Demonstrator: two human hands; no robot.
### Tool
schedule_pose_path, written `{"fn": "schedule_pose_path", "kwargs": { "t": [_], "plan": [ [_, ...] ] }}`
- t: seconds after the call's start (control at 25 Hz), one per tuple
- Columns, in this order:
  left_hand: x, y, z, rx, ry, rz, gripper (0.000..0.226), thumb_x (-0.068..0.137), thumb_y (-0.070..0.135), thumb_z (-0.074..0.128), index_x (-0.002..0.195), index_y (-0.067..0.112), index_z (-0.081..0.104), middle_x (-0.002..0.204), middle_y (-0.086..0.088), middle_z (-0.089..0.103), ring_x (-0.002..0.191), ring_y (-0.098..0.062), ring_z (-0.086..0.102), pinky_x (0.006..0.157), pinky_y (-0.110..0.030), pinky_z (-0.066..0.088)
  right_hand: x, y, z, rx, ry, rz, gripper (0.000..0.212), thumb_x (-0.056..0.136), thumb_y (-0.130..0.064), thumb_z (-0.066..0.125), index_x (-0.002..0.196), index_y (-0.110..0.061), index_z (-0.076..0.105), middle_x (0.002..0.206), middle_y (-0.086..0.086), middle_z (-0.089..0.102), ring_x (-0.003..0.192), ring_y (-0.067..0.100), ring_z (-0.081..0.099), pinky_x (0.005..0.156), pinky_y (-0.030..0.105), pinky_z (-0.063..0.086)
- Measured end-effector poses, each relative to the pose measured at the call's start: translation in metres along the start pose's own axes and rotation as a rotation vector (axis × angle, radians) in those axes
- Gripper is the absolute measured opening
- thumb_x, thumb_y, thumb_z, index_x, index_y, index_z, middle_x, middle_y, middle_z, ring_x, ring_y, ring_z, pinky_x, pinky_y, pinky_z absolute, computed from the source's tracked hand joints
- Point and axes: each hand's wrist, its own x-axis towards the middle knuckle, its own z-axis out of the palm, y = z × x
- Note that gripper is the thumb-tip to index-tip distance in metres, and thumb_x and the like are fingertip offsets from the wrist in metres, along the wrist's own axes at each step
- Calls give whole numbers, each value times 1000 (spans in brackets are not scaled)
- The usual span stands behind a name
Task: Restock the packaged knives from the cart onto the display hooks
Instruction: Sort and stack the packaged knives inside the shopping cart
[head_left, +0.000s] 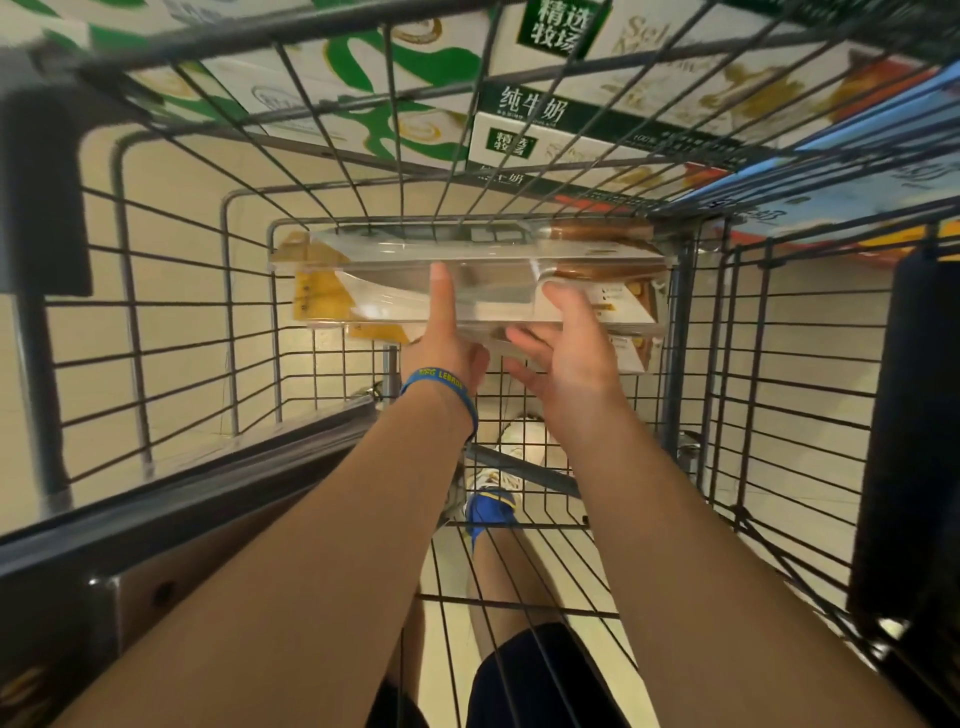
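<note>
1. The left hand is at the near edge of the knife packs. Its thumb lies straight on the clear front of a pack and its fingers are tucked under the edge, so it pinches the pack.
2. The right hand is just beside the left hand, on its right. Its fingers are spread wide and relaxed, with the tips at the near edge of the packs. Contact cannot be confirmed.
3. The knife packs form a flat stack in clear plastic shells with yellow and brown card inserts. The stack rests against the far wire wall of the cart, directly ahead of both hands.
4. A blue wristband sits on the left wrist.
5. The cart is grey wire mesh on all sides, with a thick bar below the left forearm.
6. Cream floor tiles show through the mesh to the left, to the right and beneath the hands.
7. Green and white milk boxes stand beyond the cart, past the packs.
8. Below the wrists, a white shoe and a blue sock show through the cart base.
</note>
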Motion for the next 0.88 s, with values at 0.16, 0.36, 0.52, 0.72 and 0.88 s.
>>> {"fn": "schedule_pose_path", "kwargs": {
  "t": [0.16,0.36,0.52,0.72,0.88],
  "plan": [
    [3,-8,-2,-89,-7,1,62,68,74,70,91,19,54,92,-6,64,85,-19,70,69,-28,61,9,-36,15,-73,161,186,67,85,-80,54,119,-24,65,109,6,68,91,22,72,66,31,63],
    [-2,-5,9,-4,-102,-139,83,62,85,64,113,20,49,113,-8,58,96,-22,67,66,-33,61,30,-46,19,-83,268,23,24,101,-41,60,103,-17,61,97,1,70,63,13,75,48,23,54],
    [2,-5,12,-125,-102,-104,64,83,65,60,124,17,51,115,-11,62,100,-23,66,71,-37,58,22,-18,2,139,197,-77,7,100,-22,63,98,-15,63,89,3,76,70,13,77,59,22,59],
    [0,-3,2,-480,-77,-83,80,80,82,44,136,26,49,121,-13,61,104,-33,65,91,-48,55,15,20,-23,1,363,-42,33,87,-37,78,113,-26,61,108,-5,66,100,16,65,88,39,59],
    [0,11,15,-149,9,-64,68,77,68,68,123,19,54,117,-7,64,98,-28,68,81,-45,61,17,8,-47,253,512,136,79,66,-46,93,127,-22,49,111,1,51,97,20,56,92,47,58]
  ]
}}
